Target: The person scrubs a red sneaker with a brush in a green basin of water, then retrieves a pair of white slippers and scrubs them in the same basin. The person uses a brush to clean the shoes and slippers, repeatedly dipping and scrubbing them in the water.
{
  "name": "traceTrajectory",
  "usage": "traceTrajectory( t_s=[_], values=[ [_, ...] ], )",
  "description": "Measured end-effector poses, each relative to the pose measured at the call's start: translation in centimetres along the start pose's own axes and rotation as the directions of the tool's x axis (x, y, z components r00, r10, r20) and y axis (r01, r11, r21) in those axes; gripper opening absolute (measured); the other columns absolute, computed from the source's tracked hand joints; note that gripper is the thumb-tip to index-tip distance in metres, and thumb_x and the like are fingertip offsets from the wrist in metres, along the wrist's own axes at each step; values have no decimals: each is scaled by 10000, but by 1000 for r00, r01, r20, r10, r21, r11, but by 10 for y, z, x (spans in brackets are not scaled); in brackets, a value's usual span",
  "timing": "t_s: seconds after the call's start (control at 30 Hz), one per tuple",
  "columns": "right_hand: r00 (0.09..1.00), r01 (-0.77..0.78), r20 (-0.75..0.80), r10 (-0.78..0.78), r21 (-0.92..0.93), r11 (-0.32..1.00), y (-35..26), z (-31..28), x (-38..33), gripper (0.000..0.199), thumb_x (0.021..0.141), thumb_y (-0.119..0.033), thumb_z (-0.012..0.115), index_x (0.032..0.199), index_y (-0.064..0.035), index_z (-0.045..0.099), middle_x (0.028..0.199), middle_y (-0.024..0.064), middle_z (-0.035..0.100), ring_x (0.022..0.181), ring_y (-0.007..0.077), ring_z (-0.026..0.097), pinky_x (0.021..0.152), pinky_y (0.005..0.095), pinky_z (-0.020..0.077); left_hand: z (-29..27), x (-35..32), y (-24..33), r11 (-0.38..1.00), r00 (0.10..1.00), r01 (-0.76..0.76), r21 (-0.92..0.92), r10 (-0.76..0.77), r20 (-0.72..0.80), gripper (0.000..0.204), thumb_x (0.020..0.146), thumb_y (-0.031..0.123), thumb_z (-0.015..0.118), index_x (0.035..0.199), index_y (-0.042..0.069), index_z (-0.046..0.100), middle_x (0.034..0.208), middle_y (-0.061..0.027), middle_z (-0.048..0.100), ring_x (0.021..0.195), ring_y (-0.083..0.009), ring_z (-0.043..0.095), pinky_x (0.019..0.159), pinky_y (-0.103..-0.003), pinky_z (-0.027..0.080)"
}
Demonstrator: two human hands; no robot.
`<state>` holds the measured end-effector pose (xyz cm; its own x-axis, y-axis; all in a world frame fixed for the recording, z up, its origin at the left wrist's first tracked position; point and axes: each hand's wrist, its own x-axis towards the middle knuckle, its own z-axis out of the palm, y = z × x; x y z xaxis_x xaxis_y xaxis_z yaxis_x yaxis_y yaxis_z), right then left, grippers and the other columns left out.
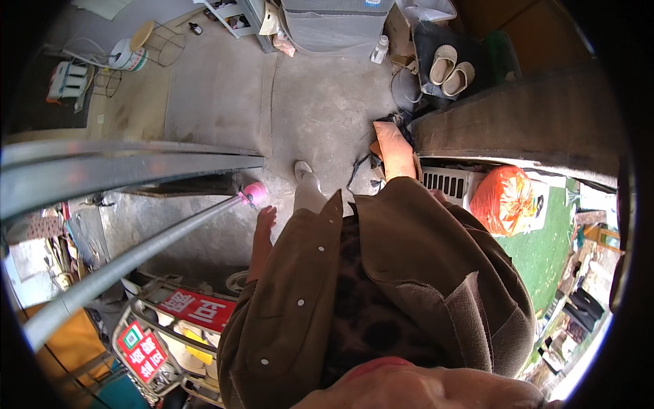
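Observation:
My left hand (268,217) hangs beside my brown jacket with its fingers loosely apart and nothing in it. Nearest to it is the pink base (255,192) of a grey metal pole (150,256); the hand is apart from it. Of my right hand (440,197) only a small part shows past the jacket, and its fingers are hidden. Close by that hand lie a white slotted plastic crate (446,181) and a tied orange plastic bag (505,200). An orange, cushion-like piece (394,147) is ahead of the jacket's right side.
Concrete floor (320,102) runs ahead through a doorway. A grey bin (334,31), a white bottle (379,50) and beige slip-on shoes (452,70) stand beyond. Far left are a white bucket (128,56) and wire stand (163,44). Red signs (197,309) hang on a rack, lower left.

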<state>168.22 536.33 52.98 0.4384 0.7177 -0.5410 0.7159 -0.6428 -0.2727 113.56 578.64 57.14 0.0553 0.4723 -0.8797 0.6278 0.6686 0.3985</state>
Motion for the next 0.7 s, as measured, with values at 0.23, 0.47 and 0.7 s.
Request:
traceTrajectory(
  t_s=[0.23, 0.47, 0.7],
  values=[
    [817, -571, 372, 440, 624, 533, -113, -54, -12, 262, 931, -221, 559, 1084, -27, 647, 914, 129, 673, 698, 216, 685, 527, 333, 576, -76, 101, 169, 949, 957, -289, 129, 282, 66, 406, 892, 242, 603, 1216, 0, 582, 870, -50, 646, 707, -120, 572, 614, -275, 472],
    [817, -576, 360, 450, 534, 619, -98, -49, 41, 173, 887, -209, 624, 926, -42, 647, 839, 110, 669, 676, 221, 661, 500, 381, 528, -31, 113, 258, 978, 989, -137, 156, 127, 69, 448, 877, 181, 609, 1276, -13, 549, 874, -61, 654, 696, -108, 578, 607, -266, 483],
    [846, -492, -229, 482, 12, 870, -57, -151, 164, 282, 886, -280, 535, 764, -71, 681, 801, 168, 675, 758, 338, 674, 666, 439, 547, -8, 134, 326, 964, 989, -114, 239, 87, 121, 504, 857, 240, 637, 1314, 56, 531, 965, -30, 652, 779, -131, 601, 663, -294, 497]
  ],
)
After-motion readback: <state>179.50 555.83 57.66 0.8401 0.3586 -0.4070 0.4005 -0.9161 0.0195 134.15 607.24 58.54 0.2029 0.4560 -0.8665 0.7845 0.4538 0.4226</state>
